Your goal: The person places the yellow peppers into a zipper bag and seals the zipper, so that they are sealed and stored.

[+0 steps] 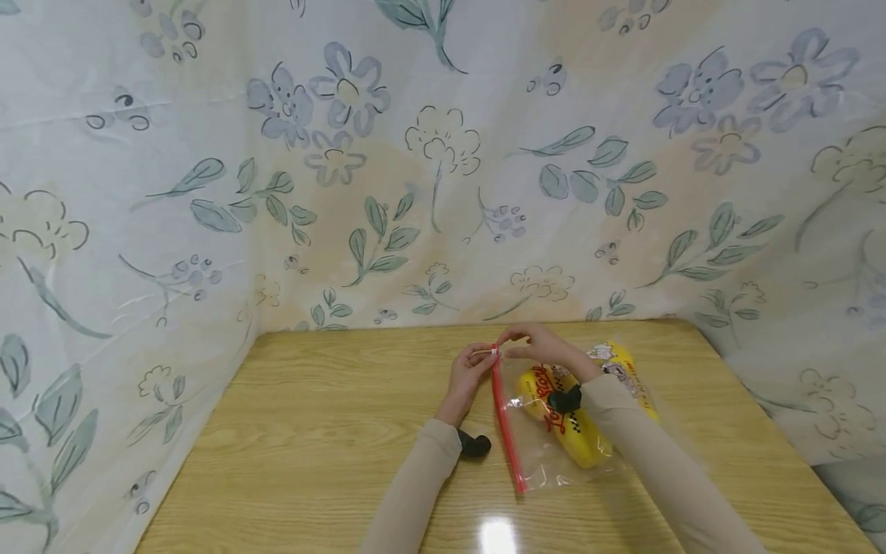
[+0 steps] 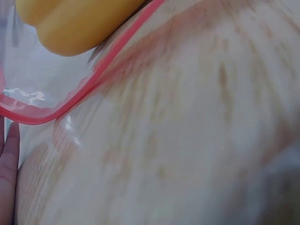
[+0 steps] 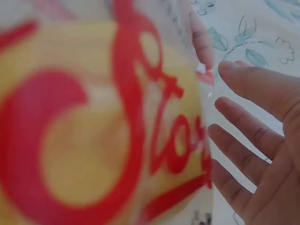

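A clear zip bag (image 1: 538, 469) with red "Toy Story" lettering lies on the table, its red zip edge (image 1: 508, 438) toward the left. Inside it is a smooth yellow rounded thing (image 1: 584, 442), its kind unclear. At the far end of the zip, my left hand (image 1: 468, 375) pinches the corner by a small white slider (image 1: 494, 351). Close by, my right hand (image 1: 543, 346) hovers over the bag's far corner. The right wrist view shows its fingers (image 3: 243, 154) loosely spread and holding nothing. Only part of the left fingers (image 2: 8, 164) shows in the left wrist view.
The wood-grain table (image 1: 311, 431) extends around the bag. Floral cloth (image 1: 443, 192) hangs behind it and along both sides. More printed yellow (image 1: 623, 362) shows beyond the right forearm. Dark wrist cameras (image 1: 474, 445) sit on both wrists.
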### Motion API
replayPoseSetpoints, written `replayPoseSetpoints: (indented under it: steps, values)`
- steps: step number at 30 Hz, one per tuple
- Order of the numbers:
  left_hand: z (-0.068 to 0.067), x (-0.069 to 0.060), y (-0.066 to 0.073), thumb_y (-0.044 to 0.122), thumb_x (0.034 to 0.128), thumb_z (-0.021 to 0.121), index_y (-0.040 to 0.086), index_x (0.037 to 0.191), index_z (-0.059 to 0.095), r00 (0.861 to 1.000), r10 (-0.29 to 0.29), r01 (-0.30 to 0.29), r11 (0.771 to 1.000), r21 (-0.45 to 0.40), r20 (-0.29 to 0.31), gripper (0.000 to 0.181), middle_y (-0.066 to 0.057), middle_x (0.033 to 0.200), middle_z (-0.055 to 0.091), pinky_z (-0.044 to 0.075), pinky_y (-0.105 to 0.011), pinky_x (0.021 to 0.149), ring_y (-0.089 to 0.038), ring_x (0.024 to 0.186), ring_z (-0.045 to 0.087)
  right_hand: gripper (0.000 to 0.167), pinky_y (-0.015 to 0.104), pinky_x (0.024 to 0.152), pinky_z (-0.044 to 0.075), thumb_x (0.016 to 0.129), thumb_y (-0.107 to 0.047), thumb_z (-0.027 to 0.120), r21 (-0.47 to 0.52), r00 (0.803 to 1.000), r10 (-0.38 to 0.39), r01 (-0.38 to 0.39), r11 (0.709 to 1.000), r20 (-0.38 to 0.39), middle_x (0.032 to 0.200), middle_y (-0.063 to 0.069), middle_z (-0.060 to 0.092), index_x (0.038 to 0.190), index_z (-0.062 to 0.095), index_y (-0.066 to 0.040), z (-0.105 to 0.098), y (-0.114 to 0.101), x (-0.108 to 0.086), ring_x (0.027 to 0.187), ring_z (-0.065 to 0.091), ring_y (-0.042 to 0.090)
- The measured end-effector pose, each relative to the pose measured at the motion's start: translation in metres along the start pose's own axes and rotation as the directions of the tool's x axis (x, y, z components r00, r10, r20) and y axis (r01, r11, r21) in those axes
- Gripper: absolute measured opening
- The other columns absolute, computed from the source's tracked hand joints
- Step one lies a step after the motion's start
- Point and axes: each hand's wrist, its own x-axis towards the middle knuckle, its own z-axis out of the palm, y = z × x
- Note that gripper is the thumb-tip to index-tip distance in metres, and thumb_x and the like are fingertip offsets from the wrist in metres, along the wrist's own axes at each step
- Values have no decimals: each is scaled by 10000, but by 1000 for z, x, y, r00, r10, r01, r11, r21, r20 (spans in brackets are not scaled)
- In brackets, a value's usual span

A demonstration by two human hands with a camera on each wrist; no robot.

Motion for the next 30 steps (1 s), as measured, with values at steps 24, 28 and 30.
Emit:
replayPoseSetpoints:
  steps: [24, 28, 30]
  values:
    - [-3, 2, 1, 20, 839, 656, -98, 1109, 568, 1000, -5, 4, 999, 52, 21, 308, -3, 879, 693, 511, -261, 773, -72, 822, 633, 160, 302, 835, 511, 877, -38, 612, 141, 999, 7, -14, 990, 48, 1016, 126, 661, 1033, 637, -9, 8, 23, 12, 954, 613, 241]
    - [-2, 1, 1, 44, 832, 673, -75, 1111, 581, 1000, -4, 3, 998, 59, 15, 316, -4, 889, 690, 507, -240, 767, -65, 832, 629, 152, 277, 811, 508, 877, -39, 613, 147, 999, 31, -35, 988, 35, 1002, 119, 664, 1024, 648, -20, 9, 22, 13, 942, 610, 231]
    - [-2, 1, -1, 52, 829, 679, -61, 1101, 592, 1000, 8, -8, 998, 61, 5, 308, -5, 886, 690, 504, -222, 756, -66, 833, 628, 153, 298, 812, 512, 878, -49, 614, 150, 999, 36, -40, 988, 29, 998, 117, 666, 1023, 651, -20, 10, 22, 13, 939, 614, 232]
